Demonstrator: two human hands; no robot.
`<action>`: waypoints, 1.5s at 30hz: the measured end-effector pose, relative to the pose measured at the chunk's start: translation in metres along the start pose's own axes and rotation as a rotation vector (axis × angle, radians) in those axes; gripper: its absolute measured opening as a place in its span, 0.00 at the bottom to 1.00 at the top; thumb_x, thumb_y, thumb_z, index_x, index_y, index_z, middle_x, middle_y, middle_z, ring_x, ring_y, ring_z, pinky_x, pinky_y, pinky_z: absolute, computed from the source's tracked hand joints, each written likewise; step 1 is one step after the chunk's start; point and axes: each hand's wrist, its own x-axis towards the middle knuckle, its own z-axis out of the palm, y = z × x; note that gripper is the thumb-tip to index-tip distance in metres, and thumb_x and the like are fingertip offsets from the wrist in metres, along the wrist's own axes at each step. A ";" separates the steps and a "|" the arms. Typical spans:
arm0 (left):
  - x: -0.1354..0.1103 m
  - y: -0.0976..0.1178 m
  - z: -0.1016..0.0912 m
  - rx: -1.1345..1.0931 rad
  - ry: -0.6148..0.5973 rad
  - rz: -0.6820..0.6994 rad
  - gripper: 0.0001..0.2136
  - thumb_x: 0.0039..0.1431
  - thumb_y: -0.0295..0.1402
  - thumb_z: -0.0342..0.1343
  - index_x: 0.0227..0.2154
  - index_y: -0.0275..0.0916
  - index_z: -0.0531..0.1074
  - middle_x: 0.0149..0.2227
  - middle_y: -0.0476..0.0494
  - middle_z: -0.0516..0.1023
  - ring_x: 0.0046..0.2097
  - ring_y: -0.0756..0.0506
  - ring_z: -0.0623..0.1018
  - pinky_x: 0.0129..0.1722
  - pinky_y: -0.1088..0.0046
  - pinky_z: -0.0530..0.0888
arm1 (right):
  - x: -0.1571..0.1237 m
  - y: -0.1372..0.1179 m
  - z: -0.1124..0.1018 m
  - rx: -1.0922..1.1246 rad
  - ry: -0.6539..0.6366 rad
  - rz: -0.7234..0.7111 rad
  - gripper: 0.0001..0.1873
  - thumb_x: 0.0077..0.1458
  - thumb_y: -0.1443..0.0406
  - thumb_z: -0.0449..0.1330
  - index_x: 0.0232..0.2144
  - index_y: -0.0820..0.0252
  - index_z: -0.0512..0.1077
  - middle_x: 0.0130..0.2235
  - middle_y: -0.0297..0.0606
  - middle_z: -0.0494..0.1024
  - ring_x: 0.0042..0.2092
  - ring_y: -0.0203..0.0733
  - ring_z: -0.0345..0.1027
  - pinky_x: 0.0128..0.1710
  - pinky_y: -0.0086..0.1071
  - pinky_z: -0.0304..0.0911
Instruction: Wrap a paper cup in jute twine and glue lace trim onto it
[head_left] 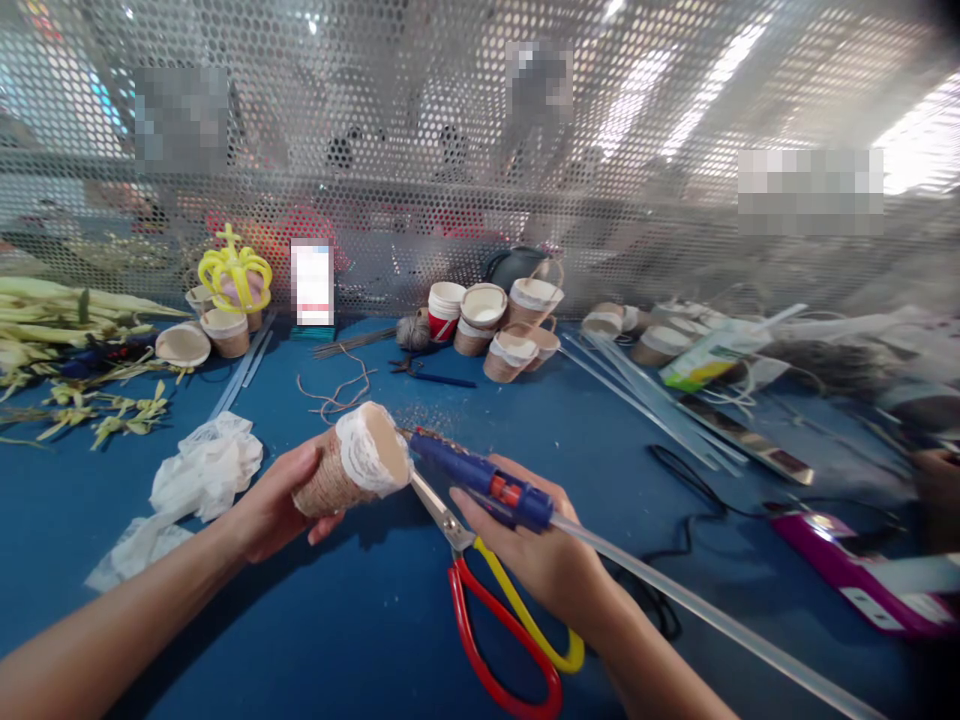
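My left hand (281,500) is closed around a twine-wrapped cup (324,478), tilted so its flat tan end faces right. A band of white lace (358,455) circles that end. In my right hand (544,545) is a blue glue gun (457,462), its nozzle close to the lace edge; whether they touch I cannot tell. A long clear glue stick (697,610) runs out of the gun's back toward the lower right. Beneath my right hand lie scissors (455,530) with one red and one yellow handle. A crumpled heap of white lace (206,465) rests left of the cup.
Several small cups (514,350) stand at the back beside a twine ball (412,332) and pliers (435,378). Clear glue sticks (652,400), a black cable (694,480) and a purple power strip (855,575) lie right. Dried husks (67,310) are left; perforated metal (420,200) rises behind.
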 end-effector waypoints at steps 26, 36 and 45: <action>0.000 0.005 -0.003 0.088 0.069 0.061 0.19 0.53 0.47 0.52 0.39 0.34 0.68 0.28 0.42 0.74 0.18 0.55 0.67 0.15 0.83 0.64 | 0.002 -0.012 -0.005 -0.029 -0.047 0.021 0.14 0.49 0.61 0.56 0.18 0.58 0.58 0.19 0.28 0.61 0.21 0.31 0.54 0.21 0.27 0.54; 0.001 0.006 -0.005 0.085 0.044 0.075 0.19 0.55 0.46 0.50 0.41 0.35 0.68 0.26 0.43 0.73 0.19 0.54 0.68 0.15 0.84 0.64 | 0.002 -0.012 -0.005 -0.008 -0.050 0.019 0.12 0.48 0.61 0.56 0.18 0.58 0.60 0.20 0.29 0.62 0.21 0.31 0.55 0.21 0.27 0.56; 0.001 0.006 -0.008 0.086 0.054 0.072 0.20 0.54 0.47 0.51 0.40 0.35 0.68 0.28 0.41 0.74 0.19 0.54 0.68 0.15 0.83 0.64 | 0.001 -0.013 -0.003 0.069 -0.015 0.051 0.12 0.47 0.61 0.58 0.17 0.58 0.61 0.19 0.29 0.63 0.21 0.32 0.56 0.21 0.28 0.57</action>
